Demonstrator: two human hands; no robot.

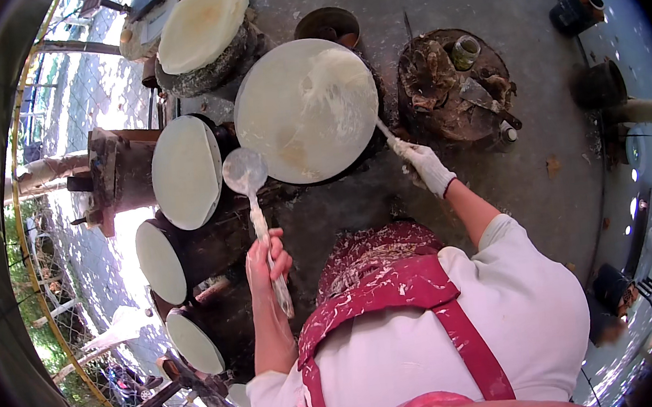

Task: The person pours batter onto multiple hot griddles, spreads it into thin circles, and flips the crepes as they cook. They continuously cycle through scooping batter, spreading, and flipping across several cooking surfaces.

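Note:
My bare left hand (268,268) is wrapped round the pale, batter-smeared handle of a ladle (245,171). The ladle's round bowl is held up beside the lower left rim of a large round pan (277,106). A pale layer like batter covers that pan, thicker and streaky at its upper right, with a brownish patch lower down. At the pan's right edge, my right hand (421,164), in a whitish work glove, is closed on a thin light-coloured handle (384,127). I cannot tell whether this handle belongs to the pan or to a separate tool.
Several more pale-topped round pans (186,172) stand in a curve to the left. A pale disc (203,23) rests on a dark base behind. Right of the big pan, a stained round block (444,125) carries a glass jar (465,52) and a flat-bladed tool (481,98). Dark buckets (577,10) stand far right.

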